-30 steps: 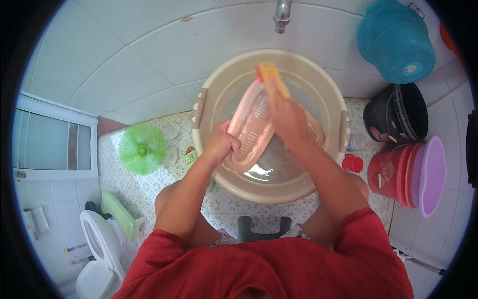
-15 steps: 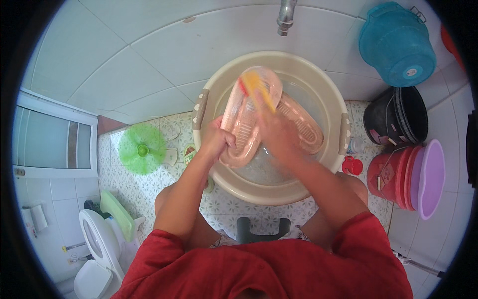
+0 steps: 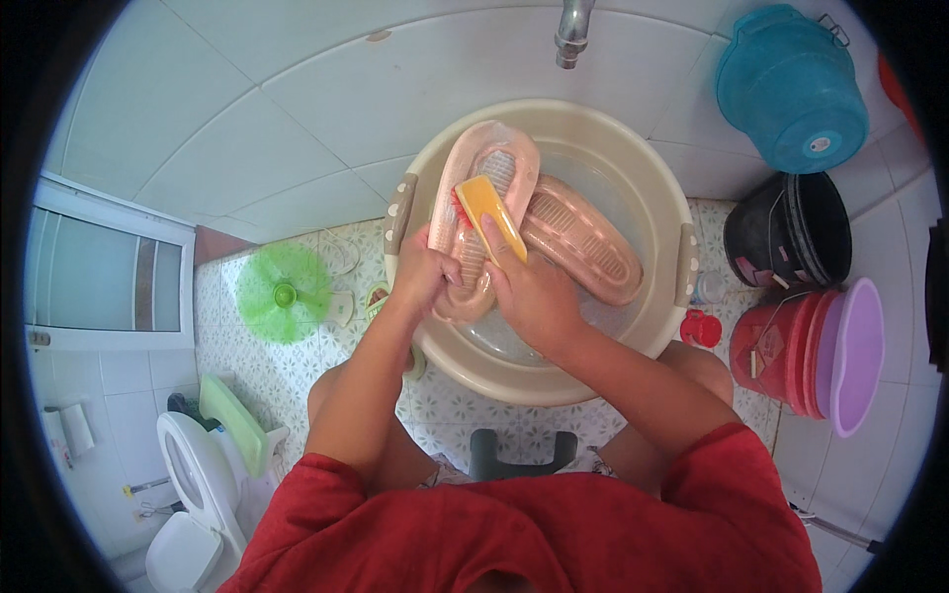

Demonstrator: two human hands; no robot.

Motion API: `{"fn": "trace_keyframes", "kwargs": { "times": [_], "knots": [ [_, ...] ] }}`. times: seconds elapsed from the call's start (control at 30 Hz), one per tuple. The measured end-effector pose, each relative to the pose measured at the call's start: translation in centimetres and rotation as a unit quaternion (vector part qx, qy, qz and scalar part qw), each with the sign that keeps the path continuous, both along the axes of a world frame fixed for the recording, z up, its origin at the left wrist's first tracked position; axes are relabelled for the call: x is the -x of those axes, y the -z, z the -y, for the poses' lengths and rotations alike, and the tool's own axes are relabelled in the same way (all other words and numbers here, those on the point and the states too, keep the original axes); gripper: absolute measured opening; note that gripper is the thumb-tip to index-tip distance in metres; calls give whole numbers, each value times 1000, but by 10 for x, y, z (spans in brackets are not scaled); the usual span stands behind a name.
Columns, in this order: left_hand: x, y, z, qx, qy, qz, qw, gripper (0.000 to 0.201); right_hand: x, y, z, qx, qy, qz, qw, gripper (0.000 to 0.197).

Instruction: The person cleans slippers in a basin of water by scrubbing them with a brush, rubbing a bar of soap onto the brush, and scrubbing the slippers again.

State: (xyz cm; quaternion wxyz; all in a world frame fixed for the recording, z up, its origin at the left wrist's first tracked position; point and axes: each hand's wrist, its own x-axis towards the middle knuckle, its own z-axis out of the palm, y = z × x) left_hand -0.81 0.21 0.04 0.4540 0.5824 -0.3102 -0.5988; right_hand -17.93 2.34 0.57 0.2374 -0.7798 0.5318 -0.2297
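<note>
My left hand [image 3: 427,279] is closed on the near end of a peach-coloured slipper [image 3: 497,170], tilted with its wet, ridged sole upward. In my right hand [image 3: 539,301] is a yellow-backed scrubbing brush [image 3: 482,206] whose red bristles touch the middle of that sole. A matching peach slipper [image 3: 585,243] lies sole up to the right of it. Both slippers are within a large beige tub [image 3: 666,183] that has some water in it. My right fingers are partly hidden under the brush.
A metal tap [image 3: 572,40] juts from the tiled wall above the tub. To the right are a blue bucket [image 3: 791,89], a black bucket [image 3: 791,232], stacked red buckets [image 3: 771,351] and a purple basin [image 3: 858,356]. At left stand a green broom [image 3: 283,295] and a white toilet [image 3: 193,465].
My right hand has brought the brush down and left, from the slipper's far end to its middle. The held slipper has shifted slightly left, showing more of the other slipper.
</note>
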Motion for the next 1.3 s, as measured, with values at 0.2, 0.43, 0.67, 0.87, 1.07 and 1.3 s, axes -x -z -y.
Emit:
{"fn": "trace_keyframes", "kwargs": {
  "times": [0.2,0.43,0.67,0.87,1.07,1.3],
  "knots": [
    [-1,7,1,49,35,69,996,55,19,-7,43,7,66,-48,997,57],
    [1,6,0,27,36,57,997,54,13,-3,34,-50,67,-12,996,58],
    [-13,9,6,26,-3,46,999,50,-1,-11,-11,-44,-44,-49,997,59],
    [-2,-5,4,2,29,74,997,52,16,-8,36,9,39,-51,998,56],
    [7,-8,0,16,47,34,998,53,23,1,48,42,95,3,995,57],
    [-9,1,3,-18,25,30,999,57,-7,-5,-7,-42,-15,-18,999,57]
  ]
}}
